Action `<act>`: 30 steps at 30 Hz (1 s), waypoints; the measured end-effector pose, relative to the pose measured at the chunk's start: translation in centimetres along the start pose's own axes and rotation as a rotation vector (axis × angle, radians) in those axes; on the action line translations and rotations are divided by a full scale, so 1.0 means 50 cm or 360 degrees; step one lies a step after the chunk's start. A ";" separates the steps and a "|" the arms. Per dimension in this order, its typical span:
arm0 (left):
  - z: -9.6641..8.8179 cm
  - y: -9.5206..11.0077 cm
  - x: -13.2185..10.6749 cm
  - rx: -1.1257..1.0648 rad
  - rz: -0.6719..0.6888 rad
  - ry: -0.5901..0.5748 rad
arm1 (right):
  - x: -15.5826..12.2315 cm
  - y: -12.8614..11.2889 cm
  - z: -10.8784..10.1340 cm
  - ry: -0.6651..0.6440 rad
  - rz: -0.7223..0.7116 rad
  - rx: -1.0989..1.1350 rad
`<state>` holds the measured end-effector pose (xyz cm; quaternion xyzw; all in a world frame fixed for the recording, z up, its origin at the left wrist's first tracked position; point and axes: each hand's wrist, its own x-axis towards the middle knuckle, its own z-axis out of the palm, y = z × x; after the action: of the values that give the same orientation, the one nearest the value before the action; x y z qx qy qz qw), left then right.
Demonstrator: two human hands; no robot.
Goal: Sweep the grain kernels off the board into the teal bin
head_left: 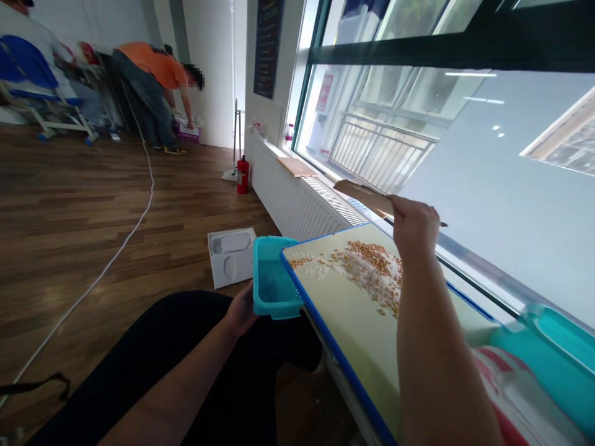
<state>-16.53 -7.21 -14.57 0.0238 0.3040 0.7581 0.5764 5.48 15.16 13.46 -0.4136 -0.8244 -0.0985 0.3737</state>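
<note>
The right hand is raised over the far side of the surface, its fingers closed on one end of a flat strip of brown cardboard that juts out to the left, above the grain and clear of it. Just beneath the hand lies a loose scatter of grains, golden-brown kernels mixed with small white ones, spread across the pale top towards its blue-edged corner. The left hand is wrapped around the lower near corner of a teal container, holding it tight against the surface's edge, its open top just below the level of the grain; most of the fingers are hidden behind the container. The person's dark-clad lap fills the foreground. At the right edge, another teal tray rests beside red-striped cloth. On the wooden floor past the container sits an open white box, with a red fire extinguisher by the wall under a wide window and a white cable trailing across the boards. At the far end of the room, another person in an orange top bends over.
</note>
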 end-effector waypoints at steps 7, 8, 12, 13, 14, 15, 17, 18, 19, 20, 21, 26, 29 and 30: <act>-0.007 0.001 0.005 -0.0032 -0.0008 -0.0039 | -0.041 0.032 0.093 -0.0386 0.0138 -0.0175; -0.007 0.001 0.004 -0.0025 -0.0011 -0.0034 | -0.044 0.036 0.102 -0.0406 0.0124 -0.0188; -0.004 0.004 -0.002 0.0023 -0.0012 -0.0042 | -0.050 0.057 0.129 -0.0324 0.0216 -0.0284; -0.003 0.005 -0.004 0.0032 -0.0012 -0.0043 | -0.050 0.063 0.132 -0.0316 0.0267 -0.0312; -0.001 0.006 -0.005 0.0039 -0.0011 -0.0041 | -0.050 0.069 0.133 -0.0325 0.0316 -0.0337; 0.000 0.007 -0.006 0.0041 -0.0010 -0.0035 | -0.049 0.075 0.133 -0.0347 0.0358 -0.0359; 0.002 0.009 -0.006 0.0037 -0.0003 -0.0012 | -0.048 0.082 0.132 -0.0418 0.0419 -0.0404; 0.003 0.009 -0.005 0.0032 0.0005 -0.0001 | -0.048 0.084 0.131 -0.0461 0.0428 -0.0427; 0.004 0.009 -0.005 0.0027 0.0010 0.0002 | -0.048 0.085 0.130 -0.0503 0.0425 -0.0448; 0.005 0.009 -0.005 0.0026 0.0008 0.0001 | -0.049 0.085 0.130 -0.0539 0.0413 -0.0464; 0.005 0.008 -0.005 0.0027 0.0002 0.0001 | -0.049 0.085 0.131 -0.0566 0.0395 -0.0472; 0.000 0.008 -0.004 0.0022 -0.0003 0.0063 | -0.049 0.082 0.133 -0.0659 0.0242 -0.0455; -0.008 0.008 -0.001 -0.0001 0.0006 0.0001 | -0.045 0.083 0.125 -0.0733 0.0187 -0.0419; -0.010 0.008 0.000 -0.0006 0.0004 -0.0027 | -0.043 0.083 0.121 -0.0749 0.0174 -0.0395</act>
<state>-17.07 -7.46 -14.79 0.0295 0.2977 0.7591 0.5782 6.22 19.36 7.13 -0.5117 -0.8466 -0.0798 0.1231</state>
